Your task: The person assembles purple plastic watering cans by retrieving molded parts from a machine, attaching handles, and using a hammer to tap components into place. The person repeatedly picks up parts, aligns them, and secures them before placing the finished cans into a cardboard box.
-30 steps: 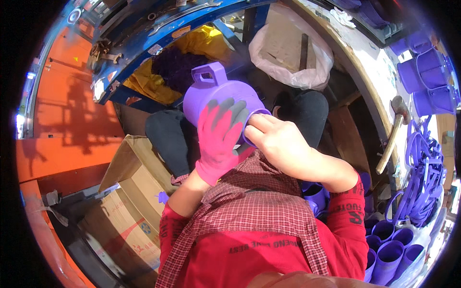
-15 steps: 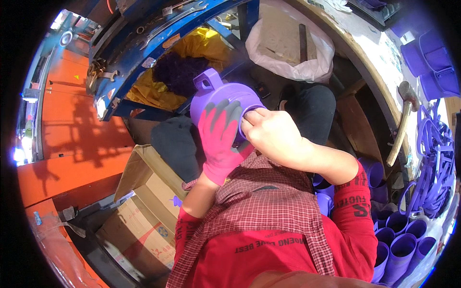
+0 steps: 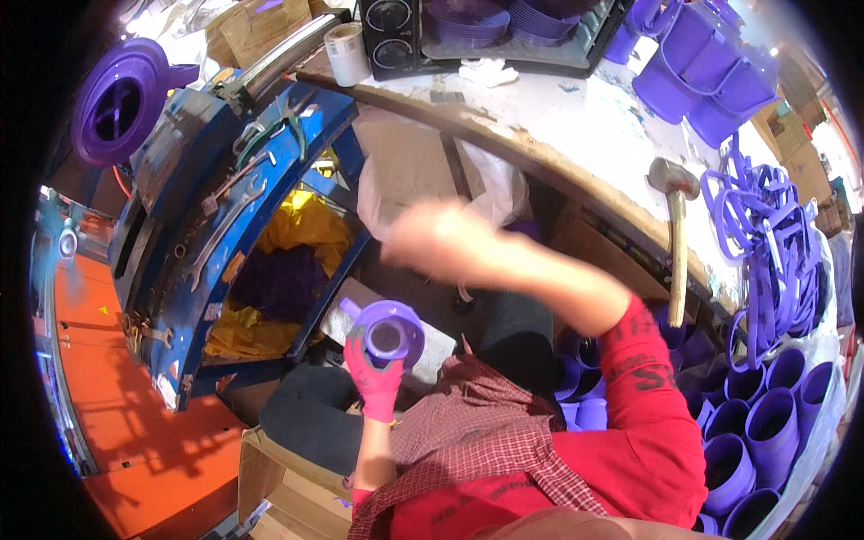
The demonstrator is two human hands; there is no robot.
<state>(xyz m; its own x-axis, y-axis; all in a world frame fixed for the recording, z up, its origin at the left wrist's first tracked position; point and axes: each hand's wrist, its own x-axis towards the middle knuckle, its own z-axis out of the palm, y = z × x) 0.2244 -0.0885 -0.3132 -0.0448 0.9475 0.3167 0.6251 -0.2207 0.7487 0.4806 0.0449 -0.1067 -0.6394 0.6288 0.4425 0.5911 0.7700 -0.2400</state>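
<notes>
My left hand (image 3: 372, 376), in a pink and grey glove, is closed round a purple plastic vessel (image 3: 409, 331). The vessel's round mouth faces up toward me, and a lug sticks out at its upper left. My bare right hand (image 3: 441, 236) is raised beyond the vessel and apart from it, in front of a white bag (image 3: 499, 193) under the bench. Motion smears its fingers, so whether they hold anything cannot be made out.
A wooden-handled hammer (image 3: 677, 243) lies on the white-topped bench (image 3: 585, 117), beside purple straps (image 3: 774, 243). Purple tubs (image 3: 706, 76) and a black crate (image 3: 504, 54) stand there too. Purple cups (image 3: 771, 423) fill the right. Wrenches (image 3: 225, 225) lie on the blue frame; a cardboard box (image 3: 297, 495) stands low left.
My right hand has come out of the vessel's mouth and swung up and away. The left hand has lowered the vessel and tilted its mouth toward me. The view has turned toward the bench.
</notes>
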